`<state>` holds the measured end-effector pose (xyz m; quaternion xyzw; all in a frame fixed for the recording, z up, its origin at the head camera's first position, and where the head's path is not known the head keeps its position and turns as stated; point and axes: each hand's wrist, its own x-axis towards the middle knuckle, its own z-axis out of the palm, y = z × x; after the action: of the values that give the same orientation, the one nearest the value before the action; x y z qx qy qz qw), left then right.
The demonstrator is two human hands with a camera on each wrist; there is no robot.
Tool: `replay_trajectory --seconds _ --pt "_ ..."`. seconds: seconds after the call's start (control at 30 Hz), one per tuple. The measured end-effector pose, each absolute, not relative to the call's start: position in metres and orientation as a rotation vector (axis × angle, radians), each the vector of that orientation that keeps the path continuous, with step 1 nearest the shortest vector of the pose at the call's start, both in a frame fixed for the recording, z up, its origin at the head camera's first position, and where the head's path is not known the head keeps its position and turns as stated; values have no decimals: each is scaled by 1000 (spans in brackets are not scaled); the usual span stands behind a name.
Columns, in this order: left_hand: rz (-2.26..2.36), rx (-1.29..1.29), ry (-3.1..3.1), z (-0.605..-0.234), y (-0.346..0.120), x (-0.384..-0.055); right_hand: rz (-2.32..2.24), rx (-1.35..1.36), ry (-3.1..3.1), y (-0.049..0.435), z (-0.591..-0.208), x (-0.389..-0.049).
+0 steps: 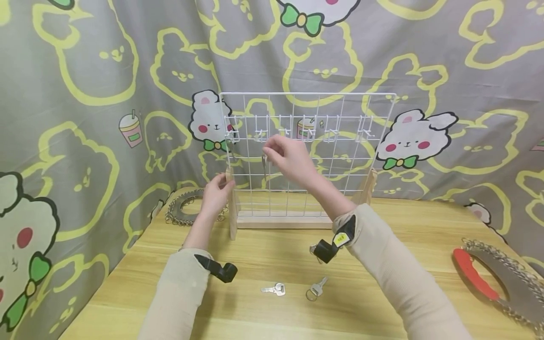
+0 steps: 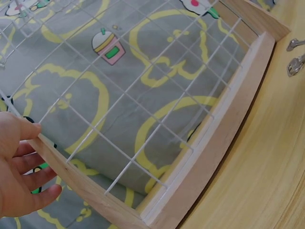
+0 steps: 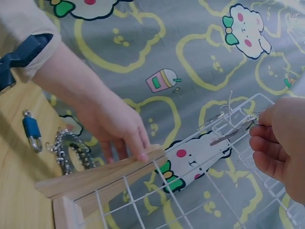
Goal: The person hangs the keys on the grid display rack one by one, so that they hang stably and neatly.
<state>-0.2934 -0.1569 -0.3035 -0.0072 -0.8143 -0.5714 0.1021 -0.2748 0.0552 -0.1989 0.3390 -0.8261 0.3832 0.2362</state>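
A white wire grid rack (image 1: 308, 93) with a wooden base (image 1: 284, 223) stands on the table, with several hooks (image 1: 365, 135) along its upper part. My left hand (image 1: 216, 196) grips the rack's left wooden post (image 1: 232, 212), thumb on the near face in the left wrist view. In front of the grid, my right hand (image 1: 293, 158) pinches the ring of a key (image 3: 232, 135), below the hooks. Another key (image 3: 209, 124) hangs from the leftmost hook. On the table lie a loose key (image 1: 279, 289) and a key with a ring (image 1: 318, 287).
At the left behind the post lies a ring-shaped metal plate (image 1: 182, 221) fringed with small rings. A similar plate with a red grip (image 1: 473, 276) lies at the right. A blue padlock (image 3: 31, 128) shows in the right wrist view. Patterned grey cloth (image 1: 170, 71) hangs behind.
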Motion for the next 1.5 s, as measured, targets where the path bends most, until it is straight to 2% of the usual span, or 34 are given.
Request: replay_trajectory --seconds 0.4,0.77,1.5 --pt "-1689 -22 -2396 -305 -156 -293 1243 773 -2268 44 -182 -280" --pt "-1684 -18 -2396 -305 -155 -291 1219 690 -2246 36 -182 -288" --pt "-1693 -9 -2383 -304 -155 -294 1198 725 -2232 39 -184 -288"
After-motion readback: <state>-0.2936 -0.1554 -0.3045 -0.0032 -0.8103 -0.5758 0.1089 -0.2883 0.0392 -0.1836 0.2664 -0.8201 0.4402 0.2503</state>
